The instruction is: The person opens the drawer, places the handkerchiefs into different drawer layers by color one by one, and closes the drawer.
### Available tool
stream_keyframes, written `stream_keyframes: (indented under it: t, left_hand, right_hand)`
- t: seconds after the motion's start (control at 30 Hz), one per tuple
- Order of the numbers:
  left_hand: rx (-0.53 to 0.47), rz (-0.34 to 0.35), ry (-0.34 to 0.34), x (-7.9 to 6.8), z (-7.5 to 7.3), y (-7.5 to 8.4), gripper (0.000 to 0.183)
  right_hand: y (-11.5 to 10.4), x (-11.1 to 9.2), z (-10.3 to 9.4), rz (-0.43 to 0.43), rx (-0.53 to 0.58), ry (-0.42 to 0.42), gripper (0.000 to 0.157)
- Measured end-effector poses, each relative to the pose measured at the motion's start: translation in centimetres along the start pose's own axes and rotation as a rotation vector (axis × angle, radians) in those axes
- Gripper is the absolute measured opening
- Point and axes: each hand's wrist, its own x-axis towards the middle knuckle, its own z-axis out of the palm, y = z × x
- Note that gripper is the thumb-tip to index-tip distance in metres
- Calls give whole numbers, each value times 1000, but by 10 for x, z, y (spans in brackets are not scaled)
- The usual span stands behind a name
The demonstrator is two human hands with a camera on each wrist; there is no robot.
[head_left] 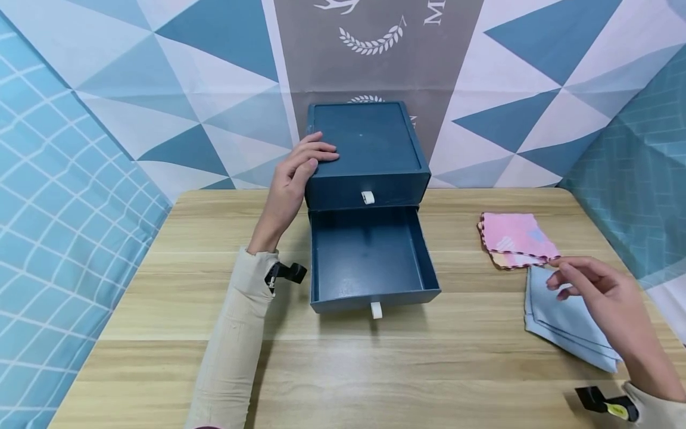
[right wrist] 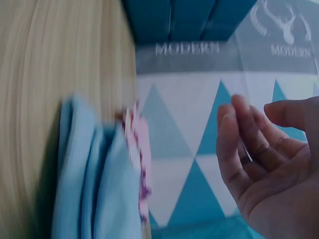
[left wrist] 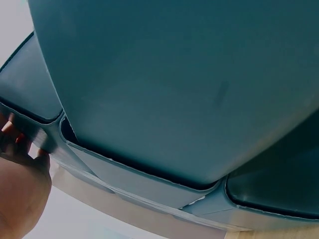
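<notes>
A dark blue drawer box (head_left: 370, 140) stands at the back of the table, its lower drawer (head_left: 370, 256) pulled out with a bare floor. My left hand (head_left: 292, 179) rests on the box's top left edge, fingers lying over the lid; in the left wrist view this hand (left wrist: 22, 179) is beside the box's wall. Over a folded light blue cloth (head_left: 563, 319) hovers my right hand (head_left: 605, 298), its fingers loosely bent. The right wrist view shows that hand (right wrist: 269, 154) holding nothing, apart from the blue cloth (right wrist: 114, 189). A folded pink cloth (head_left: 517, 233) with a patterned edge lies just behind.
The upper drawer with its white pull tab (head_left: 367, 197) is closed. Another white tab (head_left: 377, 310) hangs on the lower drawer's front. Patterned fabric (head_left: 214, 77) lines the back behind the wooden table (head_left: 402, 375), and blue curtains hang at both sides.
</notes>
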Motion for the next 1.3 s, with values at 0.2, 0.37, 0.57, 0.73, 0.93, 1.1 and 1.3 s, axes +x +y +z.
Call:
stream_keyframes:
  t: [0.2,0.37,0.57,0.73,0.93,1.1,1.3]
  left_hand:
    - [8,-1,1,0,1,0,35]
    - [12,-7,2,0,1,0,35]
    - [8,-5,5,0,3,1,35]
    - [6,3,4,0,2,1,35]
    - [16,5,8,0,0,1,35]
    - [17,7,6,-1,0,1,35]
    - [19,0,5,0,1,2,35]
  right_hand:
    - [25,1,-15,29,-319,115,30]
    - [47,3,-21,79,-500,38,42]
    - [69,5,-29,90,-605,-51,50]
    - [84,5,-36,144,-614,-140,58]
    - [95,6,-40,172,-595,-130,45]
    - [99,5,-41,146,-606,-103,33]
    - [102,2,-43,178,-640,-86,31]
